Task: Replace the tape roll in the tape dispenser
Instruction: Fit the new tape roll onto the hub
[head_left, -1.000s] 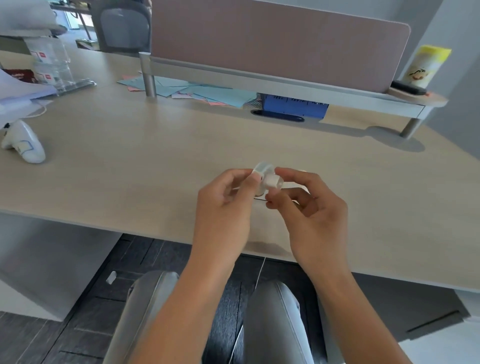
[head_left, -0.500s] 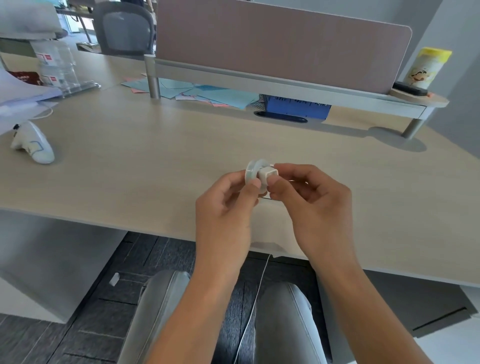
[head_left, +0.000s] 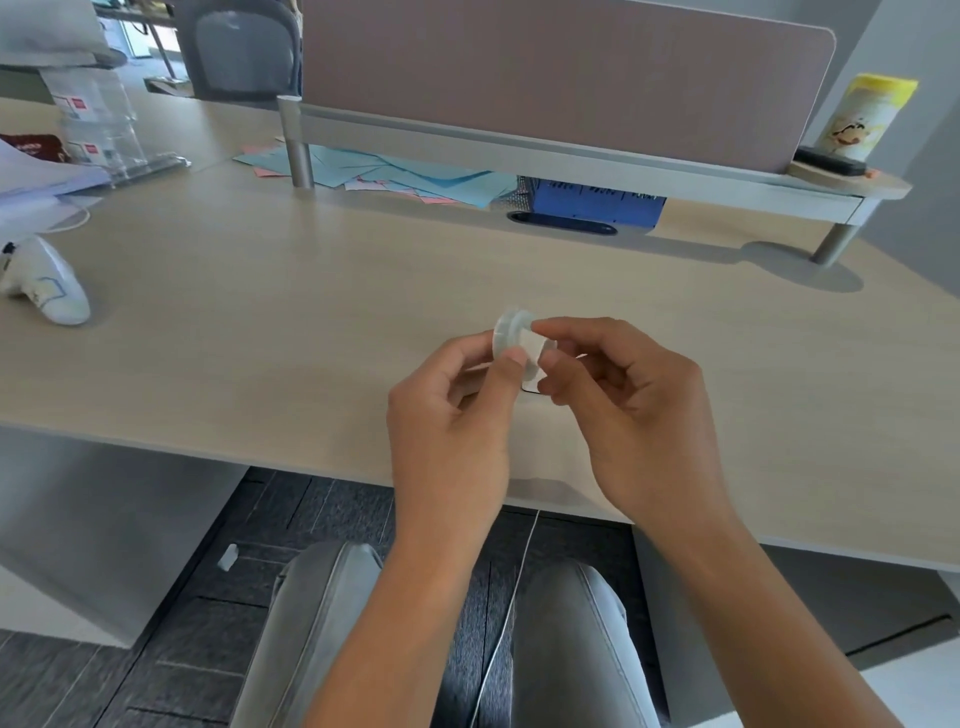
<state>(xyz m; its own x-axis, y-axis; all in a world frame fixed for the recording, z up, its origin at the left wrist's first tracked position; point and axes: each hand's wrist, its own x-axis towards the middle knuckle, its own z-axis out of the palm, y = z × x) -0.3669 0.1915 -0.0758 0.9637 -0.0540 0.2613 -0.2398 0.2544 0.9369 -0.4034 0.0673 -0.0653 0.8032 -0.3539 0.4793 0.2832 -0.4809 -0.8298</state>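
A small translucent white tape roll on its spool (head_left: 511, 332) is held above the desk between both hands. My left hand (head_left: 457, 410) pinches its left rim with thumb and forefinger. My right hand (head_left: 628, 405) grips the white part on the roll's right side with its fingertips. A small dark-edged piece shows just below the fingers, mostly hidden. I cannot make out a separate tape dispenser body; the fingers cover much of the object.
The light wooden desk (head_left: 311, 322) carries a white controller (head_left: 49, 283) at the left, blue and pink papers (head_left: 410, 174) under a grey divider shelf (head_left: 519, 145), a blue box (head_left: 597, 205) and a yellow-capped can (head_left: 865, 117) at far right. A thin cord hangs below the desk edge.
Both hands have shifted slightly right and away with the roll. The roll has turned in the fingers, its round rim now facing more toward me.
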